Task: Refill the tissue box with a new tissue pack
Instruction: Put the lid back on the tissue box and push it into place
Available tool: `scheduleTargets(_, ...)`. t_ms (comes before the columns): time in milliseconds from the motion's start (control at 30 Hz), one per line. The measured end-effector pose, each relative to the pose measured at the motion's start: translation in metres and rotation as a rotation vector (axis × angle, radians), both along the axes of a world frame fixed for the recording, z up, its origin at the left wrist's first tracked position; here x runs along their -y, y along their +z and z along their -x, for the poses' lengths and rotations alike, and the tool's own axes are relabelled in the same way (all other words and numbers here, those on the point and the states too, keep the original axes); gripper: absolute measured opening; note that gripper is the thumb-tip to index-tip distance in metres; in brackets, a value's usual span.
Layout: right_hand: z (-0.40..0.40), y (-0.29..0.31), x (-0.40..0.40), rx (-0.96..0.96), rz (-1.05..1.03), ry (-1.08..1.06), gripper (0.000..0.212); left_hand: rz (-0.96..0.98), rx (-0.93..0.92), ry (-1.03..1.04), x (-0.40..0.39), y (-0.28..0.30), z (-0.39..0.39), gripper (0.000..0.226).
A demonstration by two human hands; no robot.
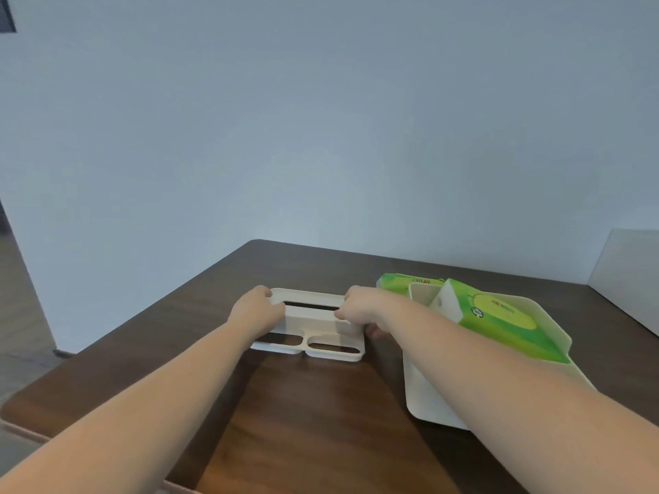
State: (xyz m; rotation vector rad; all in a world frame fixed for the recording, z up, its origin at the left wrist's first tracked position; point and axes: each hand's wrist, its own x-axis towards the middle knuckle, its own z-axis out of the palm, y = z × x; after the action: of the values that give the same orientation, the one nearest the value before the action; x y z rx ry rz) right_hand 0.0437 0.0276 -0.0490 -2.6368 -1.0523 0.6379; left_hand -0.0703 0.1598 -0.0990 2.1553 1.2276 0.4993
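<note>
A white tissue box lid (pixel 313 324) with a long slot and two oval openings lies on the dark wooden table (pixel 303 404). My left hand (pixel 258 310) grips its left end and my right hand (pixel 360 308) grips its right end. To the right stands the white tissue box base (pixel 424 397), open on top. A green tissue pack (pixel 506 322) rests tilted inside it. A second green tissue pack (pixel 403 282) lies behind the base, partly hidden.
A pale wall rises behind the table. A white panel (pixel 627 276) leans at the far right edge. The table's left edge drops to a wooden floor (pixel 21 315).
</note>
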Motion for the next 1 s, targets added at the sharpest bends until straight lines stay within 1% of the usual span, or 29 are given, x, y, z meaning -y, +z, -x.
scheduleTargets(133, -0.002, 0.01, 0.01, -0.084, -0.106, -0.067, 0.037, -0.019, 0.0, -0.006, 0.005, 0.009, 0.003, 0.054)
scheduleTargets(267, -0.003, 0.029, 0.023, -0.146, -0.235, -0.087, 0.036, -0.014, 0.055, 0.0, 0.015, 0.026, 0.005, 0.054)
scheduleTargets(433, -0.003, 0.062, 0.042, -0.14, -0.378, -0.12, 0.033, -0.009, 0.168, 0.015, 0.037, 0.056, 0.01, 0.048)
scheduleTargets(500, -0.005, 0.077, 0.055, -0.14, -0.438, -0.157, 0.025, -0.007, 0.214, 0.007, 0.047, 0.067, 0.009, 0.034)
scheduleTargets(533, -0.007, 0.082, 0.064, -0.135, -0.456, -0.183, 0.017, -0.007, 0.229, 0.004, 0.055, 0.073, 0.007, 0.026)
scheduleTargets(567, -0.008, 0.087, 0.072, -0.125, -0.472, -0.209, 0.01, -0.009, 0.242, -0.005, 0.062, 0.078, 0.005, 0.025)
scheduleTargets(667, -0.02, 0.09, 0.099, -0.093, -0.511, -0.278, 0.021, -0.016, 0.263, -0.055, 0.089, 0.088, -0.006, 0.046)
scheduleTargets(767, -0.037, 0.086, 0.128, -0.056, -0.492, -0.328, 0.018, -0.001, 0.287, -0.095, 0.117, 0.092, -0.021, 0.05)
scheduleTargets(867, -0.051, 0.082, 0.158, 0.033, -0.403, -0.367, 0.015, 0.017, 0.304, -0.142, 0.14, 0.091, -0.039, 0.048)
scheduleTargets(1000, -0.066, 0.074, 0.192, 0.096, -0.307, -0.386, 0.016, 0.072, 0.305, -0.19, 0.162, 0.085, -0.06, 0.043)
